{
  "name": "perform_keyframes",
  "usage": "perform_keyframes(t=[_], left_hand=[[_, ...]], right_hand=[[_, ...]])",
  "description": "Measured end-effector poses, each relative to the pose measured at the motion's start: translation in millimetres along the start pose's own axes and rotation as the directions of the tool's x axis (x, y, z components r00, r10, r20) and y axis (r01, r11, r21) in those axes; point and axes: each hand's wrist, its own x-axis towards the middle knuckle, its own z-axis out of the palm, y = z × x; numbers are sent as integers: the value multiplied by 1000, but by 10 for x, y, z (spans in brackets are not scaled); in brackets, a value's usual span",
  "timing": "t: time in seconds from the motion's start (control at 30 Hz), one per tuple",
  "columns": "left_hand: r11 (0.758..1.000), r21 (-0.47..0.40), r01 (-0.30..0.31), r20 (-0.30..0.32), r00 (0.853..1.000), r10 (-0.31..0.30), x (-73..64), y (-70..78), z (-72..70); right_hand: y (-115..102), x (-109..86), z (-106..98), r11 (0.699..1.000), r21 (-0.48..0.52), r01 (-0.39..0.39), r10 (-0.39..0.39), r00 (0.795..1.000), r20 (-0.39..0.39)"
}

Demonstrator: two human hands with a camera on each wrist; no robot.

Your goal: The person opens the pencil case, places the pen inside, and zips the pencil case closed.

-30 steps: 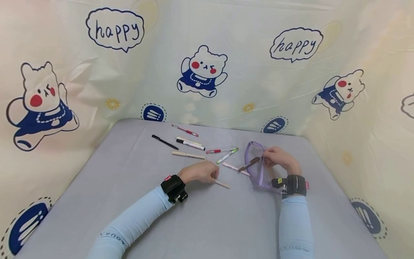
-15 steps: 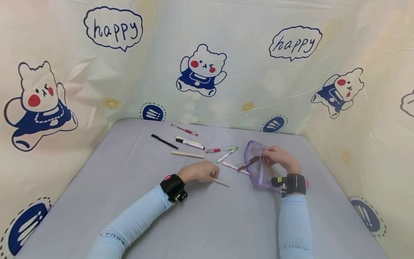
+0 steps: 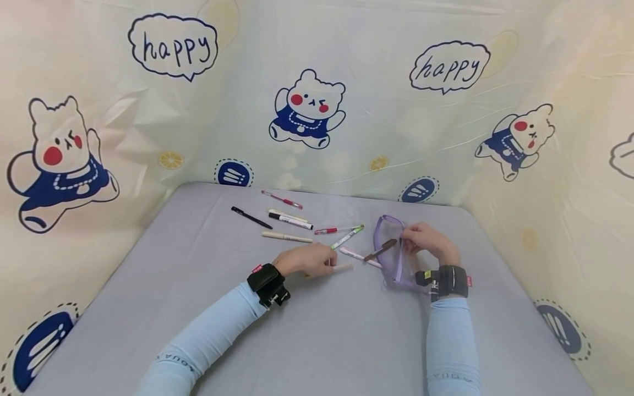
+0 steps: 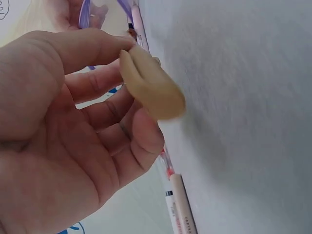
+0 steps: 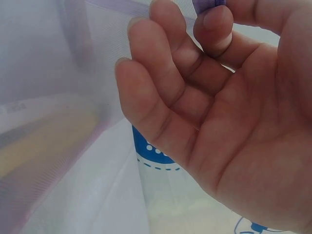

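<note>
My left hand [image 3: 308, 260] pinches a beige capped pen [image 3: 343, 268] by thumb and fingers, close over the table. In the left wrist view the pen's clip end [image 4: 158, 95] points toward the camera, slightly blurred. Farther right, my right hand [image 3: 430, 242] pinches the purple edge of a see-through mesh pouch [image 3: 399, 267] between thumb and forefinger, its other fingers loosely bent. A brown pen [image 3: 380, 249] and a pale pink pen [image 3: 358, 256] overlap the pouch's left rim. Blurred yellow and white shapes [image 5: 53, 131] show through the mesh in the right wrist view.
Beyond my left hand lie a beige pen [image 3: 287, 237], a black pen [image 3: 251, 218], a white marker with black ends [image 3: 291, 220], a red pen [image 3: 282, 199], another red pen [image 3: 327, 231] and a green-and-white pen [image 3: 346, 238]. A printed curtain [image 3: 366, 126] encloses the grey table [image 3: 346, 341].
My left hand has raised the beige pen a little and turned it, so its free end has moved up and away from me. My right hand and the pouch stay in place.
</note>
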Motion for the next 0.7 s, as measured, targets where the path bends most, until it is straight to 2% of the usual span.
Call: perform_keyframes(t=[0.17,0.37,0.5,0.7], left_hand=[[999,-43,5,-16,1000,-6,64,13,21],[994,-110,12,-59,998,-19,214,43,37],[975,-223,18,-73,997,-35,291,64,40],[930,-365,53,-93,991,-93,379,64,50]], right_hand=[[-13,0,14,1000,3,4,-4,1000,-2],[11,5,-1,1000,14,-2,2,1000,-5],[23,13,1,1000,10,-14,14,1000,-7],[19,7,-3,1000,10,-8,8,1000,-4]])
